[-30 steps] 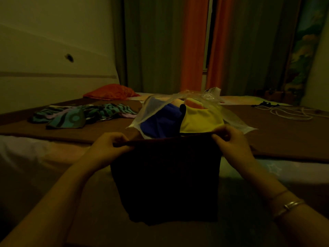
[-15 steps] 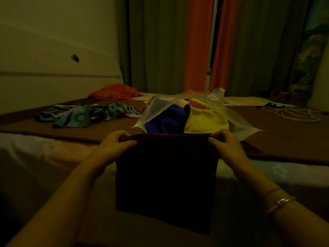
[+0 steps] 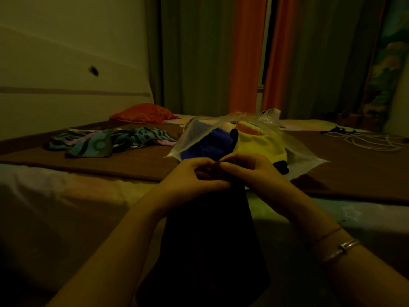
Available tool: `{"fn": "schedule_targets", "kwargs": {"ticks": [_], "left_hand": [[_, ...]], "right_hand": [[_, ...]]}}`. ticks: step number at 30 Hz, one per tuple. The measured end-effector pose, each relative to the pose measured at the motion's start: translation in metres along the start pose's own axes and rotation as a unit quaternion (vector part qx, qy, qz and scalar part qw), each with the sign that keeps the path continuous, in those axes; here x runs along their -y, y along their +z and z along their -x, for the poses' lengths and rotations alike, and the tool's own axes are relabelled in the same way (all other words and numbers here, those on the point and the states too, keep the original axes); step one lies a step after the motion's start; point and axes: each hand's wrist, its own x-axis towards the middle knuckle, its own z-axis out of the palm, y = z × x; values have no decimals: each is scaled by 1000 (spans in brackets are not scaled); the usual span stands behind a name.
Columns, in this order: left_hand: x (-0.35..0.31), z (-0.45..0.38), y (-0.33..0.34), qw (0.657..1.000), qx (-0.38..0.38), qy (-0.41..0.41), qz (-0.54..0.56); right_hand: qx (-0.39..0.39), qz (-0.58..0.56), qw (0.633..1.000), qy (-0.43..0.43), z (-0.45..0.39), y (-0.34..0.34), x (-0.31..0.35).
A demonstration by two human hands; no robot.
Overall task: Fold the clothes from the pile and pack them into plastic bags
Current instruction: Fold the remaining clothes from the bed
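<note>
A dark garment (image 3: 210,240) hangs in front of me, folded in half lengthwise. My left hand (image 3: 194,176) and my right hand (image 3: 247,169) pinch its top corners together at the centre, fingers touching. Just behind my hands lies a clear plastic bag (image 3: 190,136) on the bed, holding folded blue (image 3: 205,147), yellow (image 3: 259,145) and orange clothes. A loose pile of teal patterned clothes (image 3: 106,140) lies further left on the bed.
The bed's brown cover (image 3: 354,169) spreads across the view, with a pale sheet along its near edge. A red cushion (image 3: 143,113) lies at the back left. White cord (image 3: 371,140) is coiled at the right. Curtains hang behind.
My hands were apart, holding the dark garment spread wide by its top edge. They have come together at the centre, folding the garment in half.
</note>
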Motion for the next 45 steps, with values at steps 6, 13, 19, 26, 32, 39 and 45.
{"fn": "schedule_targets", "kwargs": {"ticks": [6, 13, 19, 26, 32, 39, 45], "left_hand": [[6, -3, -2, 993, -108, 9, 54], [7, 0, -13, 967, -185, 13, 174], [12, 1, -31, 929, -290, -6, 230], [28, 2, -28, 955, -298, 14, 8], [35, -5, -9, 954, -286, -1, -84], [22, -6, 6, 977, -208, 17, -29], [9, 1, 18, 987, -131, 4, 97]], "right_hand": [[17, -6, 995, 103, -4, -5, -14], [190, 207, 931, 235, 16, -11, -48], [194, 298, 901, 247, 23, -31, -70], [60, 163, 959, 225, 26, -46, -45], [89, -123, 982, 111, 29, -24, -5], [129, 39, 989, 52, 21, -10, 2], [-104, 260, 955, -99, 8, 4, -6]]}}
